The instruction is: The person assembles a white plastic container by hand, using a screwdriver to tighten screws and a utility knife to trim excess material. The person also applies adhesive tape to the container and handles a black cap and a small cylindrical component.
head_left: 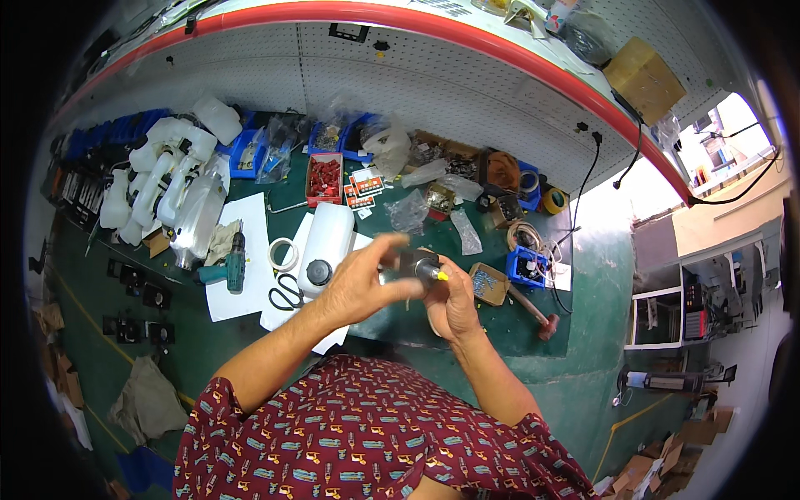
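Over the front of the bench, both hands are at a small black part with a yellow tip (423, 267), which is blurred, so its kind does not show clearly. My right hand (455, 308) is closed on it from the right, thumb beside the yellow tip. From the left, the thumb and fingers of my left hand (360, 282) curve around its other side, smeared by motion. Just beyond my left hand lies a white plastic bottle (330, 233) with a black cap (318, 272) pointing toward me. Black-handled scissors (286, 293) and a roll of white tape (283, 252) are beside it.
A green cordless drill (236, 265) rests on white paper at left, near piled white plastic containers (171, 179). Red parts fill a box (324, 178) behind the bottle. At right are a hammer (535, 315), a blue bin (527, 266) and a cardboard tray (488, 284). A red-edged shelf (467, 33) hangs overhead.
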The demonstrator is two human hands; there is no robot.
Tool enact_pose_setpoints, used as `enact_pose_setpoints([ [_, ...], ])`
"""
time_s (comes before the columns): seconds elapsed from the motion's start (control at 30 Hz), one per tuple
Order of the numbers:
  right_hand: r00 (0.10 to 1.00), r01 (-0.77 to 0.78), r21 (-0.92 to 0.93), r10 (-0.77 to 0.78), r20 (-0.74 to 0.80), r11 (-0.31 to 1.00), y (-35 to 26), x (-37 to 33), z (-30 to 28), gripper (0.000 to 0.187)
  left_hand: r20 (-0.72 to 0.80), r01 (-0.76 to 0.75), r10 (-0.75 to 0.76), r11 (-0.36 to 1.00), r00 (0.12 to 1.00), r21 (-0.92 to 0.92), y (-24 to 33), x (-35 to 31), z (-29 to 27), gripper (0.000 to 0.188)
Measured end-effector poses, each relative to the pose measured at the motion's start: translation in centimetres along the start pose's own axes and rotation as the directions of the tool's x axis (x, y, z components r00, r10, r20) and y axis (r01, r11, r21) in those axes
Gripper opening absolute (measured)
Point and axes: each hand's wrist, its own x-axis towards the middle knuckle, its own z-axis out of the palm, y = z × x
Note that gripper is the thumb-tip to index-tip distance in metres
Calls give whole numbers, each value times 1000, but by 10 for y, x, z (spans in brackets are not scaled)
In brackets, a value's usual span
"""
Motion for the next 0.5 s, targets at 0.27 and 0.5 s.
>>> enact_pose_setpoints([
  [0.27, 975, -209, -342, 224, 4, 916, -22, -10, -2, 37, 235, -264, 216, 944, 948, 200, -10, 14, 0, 68],
  [0.5, 871, 429, -902, 288, 397, -54, -100, 1, 38, 36, 311, -370, 276, 879, 909, 302, 10, 11, -2, 45],
])
